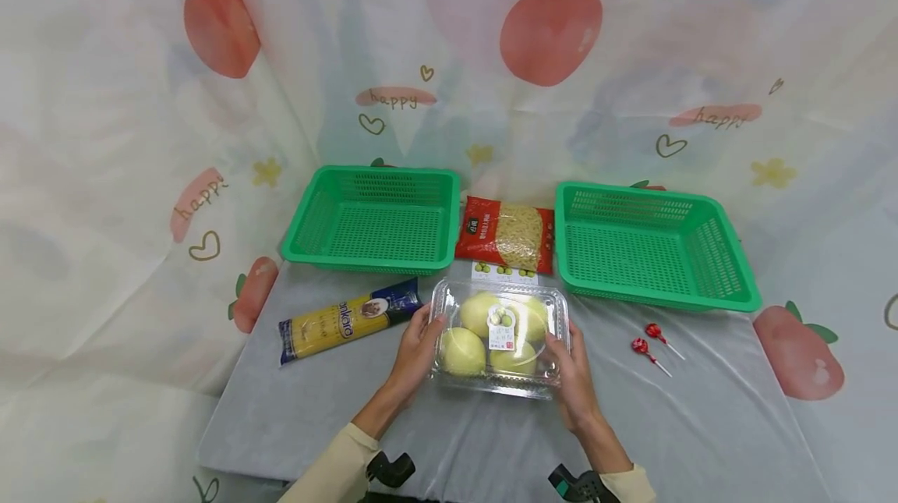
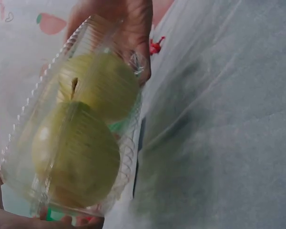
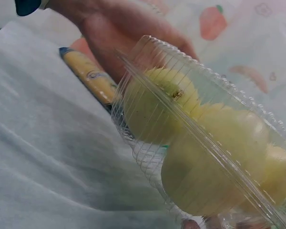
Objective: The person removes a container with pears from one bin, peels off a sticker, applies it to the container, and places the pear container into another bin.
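Both hands hold a clear plastic clamshell box point(image 1: 491, 387) by its two short ends, raised over the grey cloth. Inside lie several round yellow-green fruits point(image 1: 463, 352), one with a brown stem showing in the left wrist view; a white label point(image 1: 501, 338) is stuck on the lid. My left hand point(image 1: 418, 345) grips the left end, thumb on top. At the right end, my right hand point(image 1: 575, 380) grips likewise with its thumb over the rim. The fingers beneath the box are mostly hidden in the head view.
Two green baskets point(image 1: 372, 265) point(image 1: 659, 299) stand at the back, a red bag of pale grains or pasta point(image 1: 517, 236) between them. A white card point(image 1: 491, 272) lies before that bag. Yellow-and-blue spaghetti pack point(image 1: 351, 322) lies left; two red lollipops point(image 1: 640, 345) point(image 1: 654, 330) lie right.
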A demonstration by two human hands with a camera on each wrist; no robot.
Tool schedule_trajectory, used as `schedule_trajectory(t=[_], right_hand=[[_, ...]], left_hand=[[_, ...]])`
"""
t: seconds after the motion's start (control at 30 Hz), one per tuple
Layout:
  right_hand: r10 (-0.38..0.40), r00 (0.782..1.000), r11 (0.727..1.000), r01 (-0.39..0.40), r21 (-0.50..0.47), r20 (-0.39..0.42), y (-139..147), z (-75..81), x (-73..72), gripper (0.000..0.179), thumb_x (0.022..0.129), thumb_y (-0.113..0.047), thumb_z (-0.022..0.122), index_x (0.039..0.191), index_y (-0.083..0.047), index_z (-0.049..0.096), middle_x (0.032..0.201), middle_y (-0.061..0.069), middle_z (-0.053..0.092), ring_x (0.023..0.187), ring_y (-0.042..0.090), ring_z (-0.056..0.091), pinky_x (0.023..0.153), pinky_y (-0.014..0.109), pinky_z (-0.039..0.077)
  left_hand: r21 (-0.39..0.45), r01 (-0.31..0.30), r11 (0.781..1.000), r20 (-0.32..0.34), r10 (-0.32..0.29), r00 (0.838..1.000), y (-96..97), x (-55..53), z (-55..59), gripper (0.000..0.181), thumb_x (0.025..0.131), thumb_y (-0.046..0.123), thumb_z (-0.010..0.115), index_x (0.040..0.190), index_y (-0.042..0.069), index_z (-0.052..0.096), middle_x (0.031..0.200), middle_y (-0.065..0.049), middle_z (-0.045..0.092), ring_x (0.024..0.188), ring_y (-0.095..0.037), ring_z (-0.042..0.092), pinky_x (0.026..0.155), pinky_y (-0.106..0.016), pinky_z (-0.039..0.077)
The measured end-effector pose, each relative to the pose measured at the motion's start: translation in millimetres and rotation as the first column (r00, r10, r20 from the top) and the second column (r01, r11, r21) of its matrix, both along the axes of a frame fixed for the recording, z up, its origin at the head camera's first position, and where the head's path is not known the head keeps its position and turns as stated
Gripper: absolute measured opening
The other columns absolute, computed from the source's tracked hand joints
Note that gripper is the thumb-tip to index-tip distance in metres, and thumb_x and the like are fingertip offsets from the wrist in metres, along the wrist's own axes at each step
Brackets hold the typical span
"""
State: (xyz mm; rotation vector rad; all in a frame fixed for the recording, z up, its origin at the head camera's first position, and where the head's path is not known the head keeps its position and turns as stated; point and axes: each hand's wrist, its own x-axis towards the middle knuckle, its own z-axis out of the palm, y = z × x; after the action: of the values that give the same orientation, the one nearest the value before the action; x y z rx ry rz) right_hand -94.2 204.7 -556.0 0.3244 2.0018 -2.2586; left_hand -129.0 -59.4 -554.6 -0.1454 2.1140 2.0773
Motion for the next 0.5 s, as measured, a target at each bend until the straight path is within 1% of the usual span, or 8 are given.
schedule_trajectory(t=[0.1,0.2,0.27,0.33,0.43,0.5], right_hand=[[-0.022,1.0,0.999,0.021,-0.038,-0.014,7,4.6,-1.5,0.052,0.115,-0.035,0.043,0.161,-0.022,0.022,0.136,0.007,0.047,0.103,0.013,0.062,0.077,0.032,0.06],[-0.047,0.999,0.998,0.046,-0.05,-0.02,17,10.9,-1.1,0.047,0.115,-0.035,0.042,0.158,-0.024,0.025,0.133,0.002,0.049,0.097,0.009,0.061,0.075,0.028,0.059],[-0.052,0.998,0.998,0.051,-0.039,-0.026,25,16.0,-0.2,0.047,0.115,-0.037,0.04,0.158,-0.026,0.023,0.135,0.0,0.047,0.099,0.007,0.06,0.076,0.027,0.058],[-0.052,0.998,0.998,0.051,-0.025,-0.044,34,21.3,0.2,0.047,0.115,-0.038,0.038,0.158,-0.026,0.021,0.139,-0.001,0.045,0.103,0.007,0.062,0.077,0.027,0.06],[-0.05,0.996,0.999,0.05,-0.008,-0.076,49,30.1,-0.2,0.047,0.116,-0.038,0.037,0.158,-0.025,0.02,0.142,0.0,0.046,0.108,0.008,0.067,0.078,0.03,0.062],[-0.054,0.993,0.999,0.054,-0.008,-0.102,59,36.3,-2.3,0.045,0.116,-0.038,0.036,0.157,-0.024,0.022,0.141,0.002,0.046,0.106,0.008,0.069,0.076,0.03,0.063]], left_hand=[[0.007,0.012,1.0,-0.014,-0.012,1.0,2.3,-6.2,0.7,0.065,0.113,0.047,0.047,0.163,0.009,0.036,0.168,-0.019,0.038,0.156,-0.039,0.033,0.127,-0.057,0.027],[0.05,0.025,0.998,-0.023,-0.023,0.999,5.1,-12.8,0.0,0.065,0.114,0.051,0.041,0.163,0.009,0.037,0.167,-0.017,0.038,0.156,-0.039,0.034,0.126,-0.059,0.029],[0.087,0.041,0.995,-0.031,-0.038,0.999,8.5,-18.5,-1.9,0.064,0.115,0.049,0.038,0.162,0.006,0.038,0.166,-0.017,0.04,0.155,-0.039,0.035,0.125,-0.06,0.031],[0.116,0.066,0.991,-0.032,-0.062,0.998,14.2,-24.9,-4.3,0.06,0.116,0.046,0.038,0.161,0.006,0.041,0.164,-0.017,0.043,0.153,-0.038,0.039,0.123,-0.06,0.035],[0.113,0.111,0.987,-0.036,-0.107,0.994,27.6,-36.3,-8.5,0.055,0.116,0.04,0.04,0.159,0.005,0.044,0.162,-0.016,0.046,0.15,-0.037,0.043,0.121,-0.056,0.039],[0.104,0.139,0.985,-0.043,-0.136,0.99,38.9,-44.6,-10.3,0.052,0.116,0.037,0.042,0.157,0.006,0.047,0.16,-0.016,0.049,0.147,-0.035,0.047,0.12,-0.052,0.042]])
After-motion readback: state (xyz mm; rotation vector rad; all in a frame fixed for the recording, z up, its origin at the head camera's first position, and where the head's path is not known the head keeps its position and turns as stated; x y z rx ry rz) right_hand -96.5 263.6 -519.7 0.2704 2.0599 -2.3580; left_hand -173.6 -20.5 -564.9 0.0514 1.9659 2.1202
